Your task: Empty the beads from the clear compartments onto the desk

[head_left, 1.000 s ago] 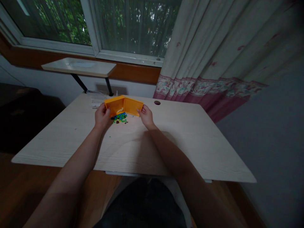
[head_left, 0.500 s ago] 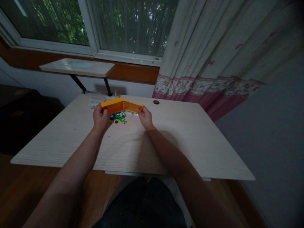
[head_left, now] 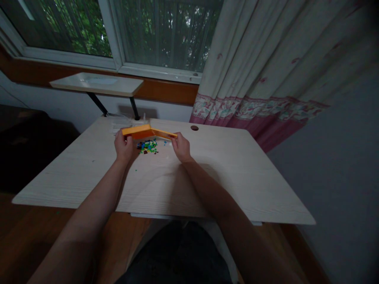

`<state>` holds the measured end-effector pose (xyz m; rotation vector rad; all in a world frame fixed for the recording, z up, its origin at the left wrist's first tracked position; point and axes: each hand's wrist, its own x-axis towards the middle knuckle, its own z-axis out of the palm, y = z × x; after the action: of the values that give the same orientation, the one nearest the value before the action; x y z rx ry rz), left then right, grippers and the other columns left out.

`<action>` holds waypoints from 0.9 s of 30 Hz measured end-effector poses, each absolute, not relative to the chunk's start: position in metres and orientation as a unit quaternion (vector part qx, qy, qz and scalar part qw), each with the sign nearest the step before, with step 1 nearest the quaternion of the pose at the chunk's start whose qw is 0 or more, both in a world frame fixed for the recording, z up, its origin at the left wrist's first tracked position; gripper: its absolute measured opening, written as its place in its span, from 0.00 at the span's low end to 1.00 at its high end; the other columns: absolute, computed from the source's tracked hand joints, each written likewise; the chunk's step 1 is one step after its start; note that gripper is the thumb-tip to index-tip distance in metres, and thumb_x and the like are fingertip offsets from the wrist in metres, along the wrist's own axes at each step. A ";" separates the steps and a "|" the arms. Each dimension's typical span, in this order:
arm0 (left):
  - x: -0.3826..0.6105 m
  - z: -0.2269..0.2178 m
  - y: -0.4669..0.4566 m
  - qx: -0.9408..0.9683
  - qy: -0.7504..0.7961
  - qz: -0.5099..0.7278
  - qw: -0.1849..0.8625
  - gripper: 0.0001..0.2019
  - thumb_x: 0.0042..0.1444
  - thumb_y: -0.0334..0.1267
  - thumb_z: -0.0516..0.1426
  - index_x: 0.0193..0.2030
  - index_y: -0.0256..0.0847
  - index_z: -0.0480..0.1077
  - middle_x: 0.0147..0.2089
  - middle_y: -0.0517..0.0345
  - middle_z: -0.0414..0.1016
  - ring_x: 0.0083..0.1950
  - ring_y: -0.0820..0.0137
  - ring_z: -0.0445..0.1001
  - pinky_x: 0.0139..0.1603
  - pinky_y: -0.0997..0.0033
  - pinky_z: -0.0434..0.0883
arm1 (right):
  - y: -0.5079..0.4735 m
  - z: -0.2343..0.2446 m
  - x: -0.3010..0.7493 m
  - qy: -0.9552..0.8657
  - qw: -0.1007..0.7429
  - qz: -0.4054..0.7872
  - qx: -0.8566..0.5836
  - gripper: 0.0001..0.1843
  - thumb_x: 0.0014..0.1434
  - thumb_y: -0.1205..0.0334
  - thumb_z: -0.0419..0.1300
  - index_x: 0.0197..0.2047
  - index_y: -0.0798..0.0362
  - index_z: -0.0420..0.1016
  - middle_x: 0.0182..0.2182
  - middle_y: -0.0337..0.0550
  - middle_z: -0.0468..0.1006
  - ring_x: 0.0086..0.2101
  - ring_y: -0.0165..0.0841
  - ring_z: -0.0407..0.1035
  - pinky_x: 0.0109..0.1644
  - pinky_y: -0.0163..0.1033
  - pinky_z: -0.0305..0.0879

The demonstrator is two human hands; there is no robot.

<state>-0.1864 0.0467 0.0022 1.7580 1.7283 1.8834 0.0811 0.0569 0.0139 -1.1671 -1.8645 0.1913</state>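
An orange hinged plastic box (head_left: 137, 130), opened out at its hinge, is held between my two hands above the desk. My left hand (head_left: 123, 146) grips its left end, thumb toward me. Its right end, a thinner half, is pinched in my right hand (head_left: 181, 146). Just below the box lies a heap of small coloured pieces (head_left: 148, 146), green, blue, yellow, white and dark brown. A few blue bits lie a little right of the heap, and one green bit lies nearer to me. Whether anything is inside the box I cannot tell.
The pale wooden desk (head_left: 237, 173) has a round cable hole (head_left: 194, 127) near its back edge. A raised shelf (head_left: 97, 83) on black legs stands at the back left, with clear plastic items (head_left: 118, 123) beneath. A curtain (head_left: 251, 79) hangs at the right.
The orange box has tilted, so less of its inside faces me, and it has shifted slightly left. Both hands keep hold of it. The heap looks unchanged.
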 end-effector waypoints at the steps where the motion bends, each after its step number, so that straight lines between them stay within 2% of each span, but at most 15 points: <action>1: -0.185 0.003 0.046 0.567 0.561 0.602 0.012 0.09 0.61 0.37 0.53 0.45 0.39 0.71 0.39 0.55 0.71 0.41 0.66 0.70 0.44 0.67 0.69 | 0.057 0.017 0.080 -0.737 0.445 0.083 -0.503 0.13 0.69 0.54 0.49 0.45 0.50 0.70 0.36 0.44 0.80 0.39 0.38 0.75 0.47 0.40 0.69; 4: -0.177 0.009 0.042 0.610 0.554 0.566 0.015 0.12 0.61 0.42 0.56 0.46 0.40 0.74 0.35 0.57 0.70 0.36 0.68 0.68 0.39 0.68 0.68 | 0.062 0.030 0.078 -0.685 0.466 0.120 -0.547 0.16 0.68 0.46 0.49 0.43 0.49 0.69 0.32 0.42 0.77 0.35 0.37 0.73 0.42 0.37 0.68; 7: -0.170 0.014 0.038 0.642 0.530 0.553 0.037 0.20 0.61 0.46 0.58 0.58 0.43 0.71 0.43 0.54 0.74 0.36 0.68 0.69 0.41 0.66 0.69 | 0.075 0.047 0.081 -0.651 0.508 0.176 -0.535 0.16 0.68 0.46 0.49 0.43 0.49 0.68 0.33 0.42 0.76 0.36 0.35 0.72 0.42 0.35 0.68; 10: -0.168 0.015 0.038 0.636 0.526 0.561 0.067 0.25 0.61 0.45 0.58 0.64 0.45 0.66 0.51 0.50 0.76 0.37 0.67 0.70 0.40 0.65 0.70 | 0.097 0.066 0.088 -0.625 0.522 0.184 -0.550 0.14 0.66 0.50 0.52 0.42 0.51 0.70 0.31 0.41 0.75 0.35 0.34 0.71 0.43 0.35 0.68; 13: -0.170 0.012 0.042 0.607 0.537 0.580 0.086 0.24 0.62 0.43 0.57 0.65 0.45 0.64 0.52 0.49 0.77 0.36 0.69 0.70 0.37 0.66 0.69 | 0.124 0.086 0.096 -0.607 0.496 0.171 -0.597 0.09 0.62 0.59 0.55 0.37 0.54 0.72 0.28 0.40 0.74 0.33 0.33 0.69 0.42 0.35 0.67; 17: -0.173 0.010 0.044 0.573 0.547 0.605 0.080 0.21 0.64 0.41 0.54 0.64 0.45 0.65 0.50 0.51 0.77 0.36 0.69 0.70 0.36 0.67 0.68 | 0.155 0.105 0.103 -0.608 0.457 0.199 -0.618 0.08 0.59 0.65 0.54 0.34 0.56 0.74 0.28 0.41 0.76 0.34 0.34 0.71 0.40 0.33 0.65; 20: -0.173 0.010 0.042 0.548 0.553 0.624 0.067 0.20 0.65 0.39 0.53 0.63 0.45 0.66 0.48 0.52 0.77 0.36 0.69 0.69 0.36 0.68 0.67 | 0.167 0.109 0.108 -0.584 0.442 0.239 -0.637 0.08 0.58 0.66 0.54 0.32 0.56 0.74 0.23 0.40 0.74 0.30 0.33 0.71 0.36 0.32 0.64; 24: -0.174 0.009 0.043 0.528 0.554 0.640 0.064 0.18 0.65 0.40 0.53 0.62 0.46 0.66 0.47 0.53 0.76 0.37 0.69 0.69 0.36 0.68 0.68 | 0.169 0.104 0.113 -0.536 0.420 0.319 -0.659 0.11 0.60 0.67 0.55 0.26 0.55 0.71 0.13 0.34 0.63 0.18 0.29 0.63 0.25 0.31 0.58; 27: -0.173 0.010 0.043 0.527 0.554 0.643 0.056 0.18 0.65 0.41 0.53 0.61 0.46 0.67 0.47 0.53 0.76 0.38 0.68 0.70 0.37 0.68 0.68 | 0.169 0.096 0.108 -0.530 0.414 0.346 -0.655 0.14 0.64 0.64 0.54 0.25 0.54 0.69 0.10 0.33 0.60 0.15 0.29 0.59 0.21 0.32 0.56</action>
<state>-0.1732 0.0428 0.0095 1.5975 1.6804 1.9497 0.1082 0.1694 0.0956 -1.6455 -1.3318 0.8705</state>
